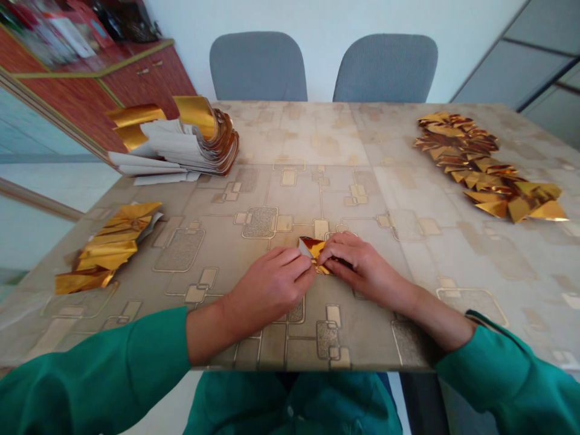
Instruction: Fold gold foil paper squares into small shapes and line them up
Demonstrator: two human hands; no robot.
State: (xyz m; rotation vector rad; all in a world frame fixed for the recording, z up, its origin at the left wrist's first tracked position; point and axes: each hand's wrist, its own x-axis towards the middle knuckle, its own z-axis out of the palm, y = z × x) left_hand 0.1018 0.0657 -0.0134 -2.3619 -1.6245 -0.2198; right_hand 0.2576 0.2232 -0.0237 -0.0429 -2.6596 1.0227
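A small piece of gold foil paper (314, 246), shiny on one face and pale on the other, lies partly folded on the table in front of me. My left hand (281, 279) grips its left side with fingers closed and fingertips pressed together. From the right, my right hand (356, 261) pinches the paper's other side, thumb beneath the bent fingers. Both hands rest close together at the table's near middle, and their fingers hide much of the paper.
Folded gold paper pieces (475, 160) lie in a long row at the back right. A bent stack of gold-and-white sheets (181, 142) stands at the back left, with a smaller gold paper pile (111, 248) nearer. Two grey chairs (258, 66) stand beyond the patterned table (290, 139).
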